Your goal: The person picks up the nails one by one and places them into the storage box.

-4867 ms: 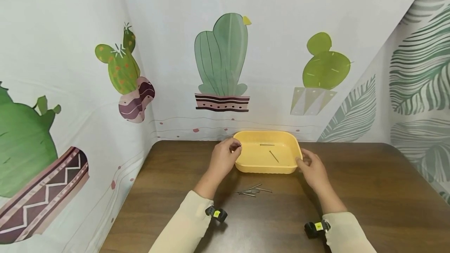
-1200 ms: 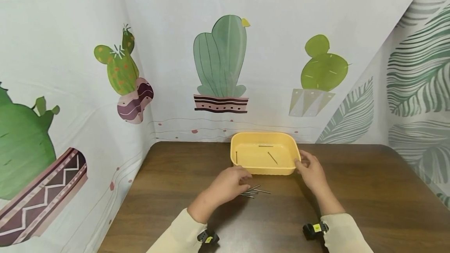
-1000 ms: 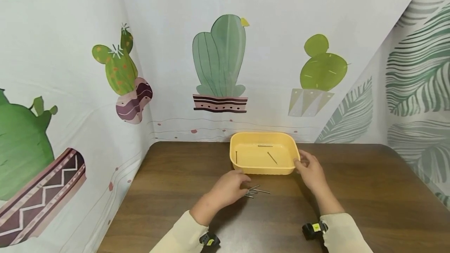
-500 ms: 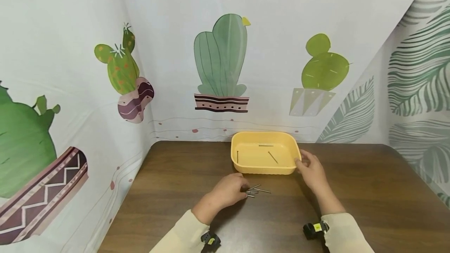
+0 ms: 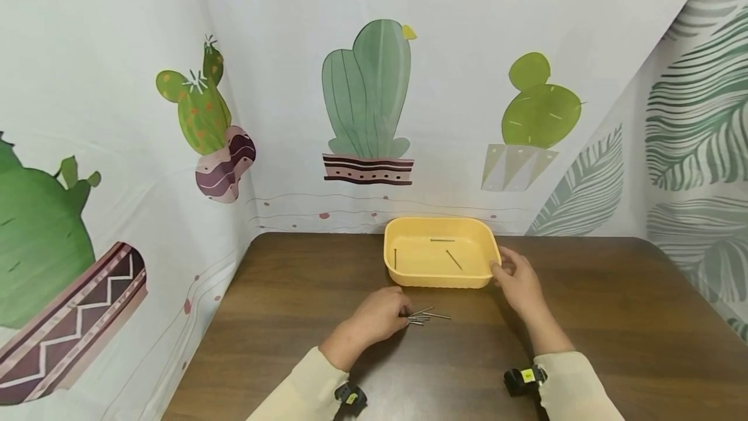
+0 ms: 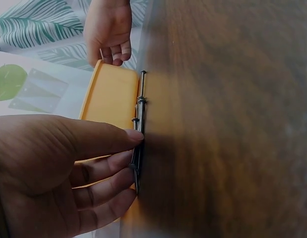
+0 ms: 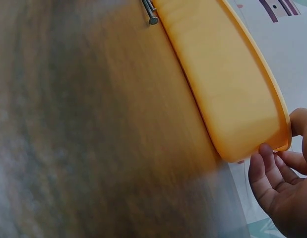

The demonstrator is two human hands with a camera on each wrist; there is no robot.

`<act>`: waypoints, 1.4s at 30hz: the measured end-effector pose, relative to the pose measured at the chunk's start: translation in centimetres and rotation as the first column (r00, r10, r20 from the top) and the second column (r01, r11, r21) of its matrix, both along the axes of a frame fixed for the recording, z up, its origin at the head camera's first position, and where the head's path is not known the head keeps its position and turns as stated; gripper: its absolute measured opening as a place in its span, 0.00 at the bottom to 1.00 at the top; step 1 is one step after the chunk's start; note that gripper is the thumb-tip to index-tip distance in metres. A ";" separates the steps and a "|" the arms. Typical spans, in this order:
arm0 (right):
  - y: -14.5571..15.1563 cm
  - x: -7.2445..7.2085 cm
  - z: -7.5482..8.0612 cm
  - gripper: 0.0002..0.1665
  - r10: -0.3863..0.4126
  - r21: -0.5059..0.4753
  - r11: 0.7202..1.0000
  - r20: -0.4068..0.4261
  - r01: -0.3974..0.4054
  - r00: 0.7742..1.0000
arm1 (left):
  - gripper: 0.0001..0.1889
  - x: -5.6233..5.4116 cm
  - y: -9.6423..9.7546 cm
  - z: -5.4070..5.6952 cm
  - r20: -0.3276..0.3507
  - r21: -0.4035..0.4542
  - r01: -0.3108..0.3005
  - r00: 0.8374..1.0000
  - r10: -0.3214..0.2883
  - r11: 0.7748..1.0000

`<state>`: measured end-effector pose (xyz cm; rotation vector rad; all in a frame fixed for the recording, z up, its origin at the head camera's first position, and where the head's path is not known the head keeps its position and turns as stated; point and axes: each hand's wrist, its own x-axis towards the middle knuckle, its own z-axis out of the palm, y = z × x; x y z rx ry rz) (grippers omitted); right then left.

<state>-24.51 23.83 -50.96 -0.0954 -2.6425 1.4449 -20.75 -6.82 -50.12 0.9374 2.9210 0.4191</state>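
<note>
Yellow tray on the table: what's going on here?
A person's right hand grips the right end of a yellow rectangular plastic tray on a dark brown wood-grain table. Three thin metal nails lie apart inside it. The left hand is at a small pile of silver metal nails in front of the tray; whether it pinches one is unclear.

no word, number or brand can be read. a small yellow label [image 5: 352, 399] stands on the black wrist device [image 5: 360, 401] by the left sleeve [image 5: 305, 387], and a second yellow label [image 5: 528, 375] on the black device [image 5: 513, 382] by the right sleeve [image 5: 575, 382]; their marks are too small to make out.
</note>
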 end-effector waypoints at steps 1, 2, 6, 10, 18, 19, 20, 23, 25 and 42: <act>0.0 0.0 0.0 0.32 -0.001 0.000 1.000 0.000 0.001 1.000 | 0.05 0.0 0.0 0.0 0.001 -0.003 -0.001 1.000 0.001 1.000; 0.0 0.0 0.0 0.32 -0.001 0.002 1.000 0.001 0.001 1.000 | 0.05 -0.1 0.1 0.0 0.001 -0.006 -0.002 1.000 0.002 1.000; 0.1 -0.1 0.0 0.32 -0.002 0.006 1.000 0.001 0.002 1.000 | 0.04 -0.2 0.1 0.0 0.002 -0.009 -0.007 1.000 0.007 1.000; 0.1 -0.2 0.0 0.32 -0.003 0.008 1.000 -0.005 0.003 1.000 | 0.03 -0.2 0.2 0.0 0.000 -0.005 -0.006 1.000 0.006 1.000; 0.2 -0.1 0.0 0.32 0.008 0.002 1.000 -0.003 -0.008 1.000 | 0.02 -0.2 0.2 0.1 0.005 -0.001 -0.004 1.000 0.004 1.000; 0.2 -0.2 0.0 0.32 0.006 0.001 1.000 -0.004 -0.006 1.000 | 0.02 -0.2 0.2 0.1 0.006 0.000 -0.005 1.000 0.005 1.000; 0.2 -0.2 0.0 0.32 0.005 0.000 1.000 -0.006 -0.005 1.000 | 0.03 -0.2 0.2 0.1 0.006 0.000 -0.005 1.000 0.005 1.000; 0.1 -0.2 0.0 0.32 0.002 -0.001 1.000 -0.014 -0.002 1.000 | 0.03 -0.2 0.1 0.1 0.002 0.001 -0.006 1.000 0.006 1.000; 0.1 -0.2 0.0 0.31 0.001 -0.002 1.000 -0.016 -0.001 1.000 | 0.03 -0.2 0.1 0.0 0.000 0.000 -0.006 1.000 0.006 1.000; 0.1 0.0 0.2 0.33 0.006 0.009 1.000 0.012 -0.006 1.000 | 0.03 0.1 0.2 0.7 -0.010 0.021 -0.014 1.000 0.014 1.000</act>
